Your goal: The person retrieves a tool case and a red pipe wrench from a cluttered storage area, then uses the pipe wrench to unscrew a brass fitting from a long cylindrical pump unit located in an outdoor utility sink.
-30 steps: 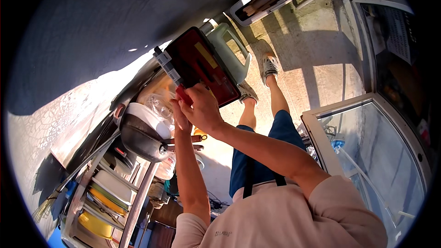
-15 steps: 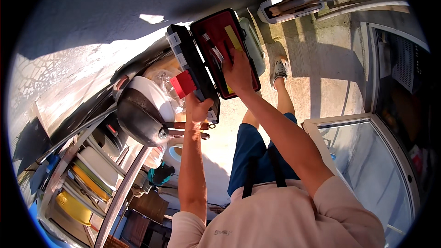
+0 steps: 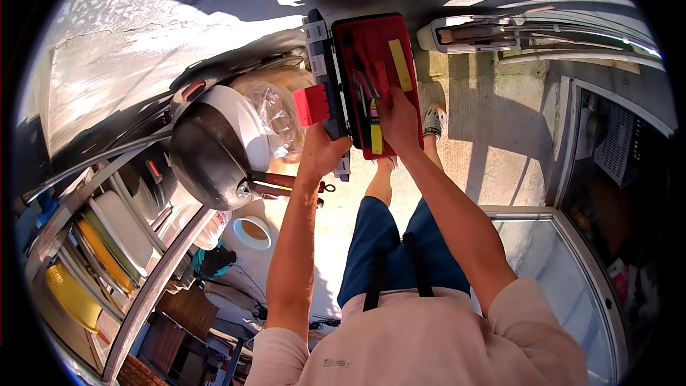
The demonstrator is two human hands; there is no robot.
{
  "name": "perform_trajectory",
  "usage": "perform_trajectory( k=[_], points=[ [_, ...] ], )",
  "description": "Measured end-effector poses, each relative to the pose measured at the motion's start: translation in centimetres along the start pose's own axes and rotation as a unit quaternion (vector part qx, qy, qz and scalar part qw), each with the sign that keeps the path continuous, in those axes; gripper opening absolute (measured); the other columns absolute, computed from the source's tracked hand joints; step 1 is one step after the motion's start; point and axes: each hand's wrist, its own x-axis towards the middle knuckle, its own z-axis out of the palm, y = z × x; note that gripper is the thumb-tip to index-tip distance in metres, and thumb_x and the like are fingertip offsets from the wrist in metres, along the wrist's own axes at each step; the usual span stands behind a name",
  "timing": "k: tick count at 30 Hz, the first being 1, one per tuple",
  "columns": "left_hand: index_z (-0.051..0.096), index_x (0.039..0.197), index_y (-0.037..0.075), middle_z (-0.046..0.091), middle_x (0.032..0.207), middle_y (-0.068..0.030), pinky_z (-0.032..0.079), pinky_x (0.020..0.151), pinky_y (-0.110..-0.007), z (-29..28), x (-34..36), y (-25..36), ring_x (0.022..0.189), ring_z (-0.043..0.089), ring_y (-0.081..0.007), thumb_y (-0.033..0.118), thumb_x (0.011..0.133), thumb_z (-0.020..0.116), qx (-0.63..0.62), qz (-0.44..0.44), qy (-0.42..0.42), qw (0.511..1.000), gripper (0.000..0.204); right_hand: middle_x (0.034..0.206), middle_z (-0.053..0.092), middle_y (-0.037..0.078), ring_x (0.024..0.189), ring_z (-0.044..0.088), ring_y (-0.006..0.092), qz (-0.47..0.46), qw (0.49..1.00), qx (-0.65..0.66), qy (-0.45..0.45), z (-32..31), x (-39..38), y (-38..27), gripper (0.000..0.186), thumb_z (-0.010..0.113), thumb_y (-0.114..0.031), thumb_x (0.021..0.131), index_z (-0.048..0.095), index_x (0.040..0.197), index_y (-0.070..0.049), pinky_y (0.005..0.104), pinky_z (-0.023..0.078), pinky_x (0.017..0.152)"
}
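A toolbox (image 3: 342, 36) lies open at upper centre, with a black outer side carrying grey latches and a red-lined interior. My left hand (image 3: 321, 149) grips a red, flat-sided piece (image 3: 307, 106) against the black left part of the box, its thumb on that part. My right hand (image 3: 398, 118) reaches inside the red interior with curled fingers among loose tools; what they hold is hidden. Near them lie a yellow bar (image 3: 399, 64), a yellow-green tool (image 3: 376, 138) and slim silver and dark tools.
Pans (image 3: 204, 157), a white bowl and clear plastic bags sit left, above a dish rack (image 3: 125, 232). A small tub (image 3: 251, 231) is on the floor. A long white container (image 3: 468, 28) lies upper right. An open glass door (image 3: 554, 279) is at lower right.
My hands were together at the red piece; then my right hand moved into the box while my left stayed on the piece. The box appears farther right and more upright as the view turned.
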Motion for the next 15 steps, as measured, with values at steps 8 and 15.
perform_trajectory(
  k=[8, 15],
  points=[
    [0.057, 0.091, -0.003, 0.054, 0.069, -0.0030, 0.043, 0.057, -0.030, -0.5, 0.0, -0.6, 0.064, 0.050, -0.0120, 0.004, 0.065, 0.060, 0.052, -0.012, -0.012, 0.999, 0.027, 0.097, 0.066, 0.015, 0.084, 0.062, 0.0200, 0.055, 0.995, 0.077, 0.006, -10.8, -1.2, 5.1, 0.030, 0.062, -0.015, 0.092, 0.055, 0.114, 0.004, 0.0301, 0.048, 0.075],
    [0.056, 0.093, -0.006, 0.056, 0.070, -0.0076, 0.044, 0.058, -0.032, -0.6, 0.0, -0.1, 0.064, 0.052, -0.0149, 0.007, 0.067, 0.063, 0.035, -0.060, -0.015, 0.997, 0.031, 0.078, 0.056, 0.003, 0.072, 0.049, 0.0099, 0.059, 0.996, 0.063, 0.033, -17.6, 2.5, 14.5, 0.014, 0.063, -0.012, 0.091, 0.055, 0.092, 0.001, 0.0263, 0.041, 0.064]
  ],
)
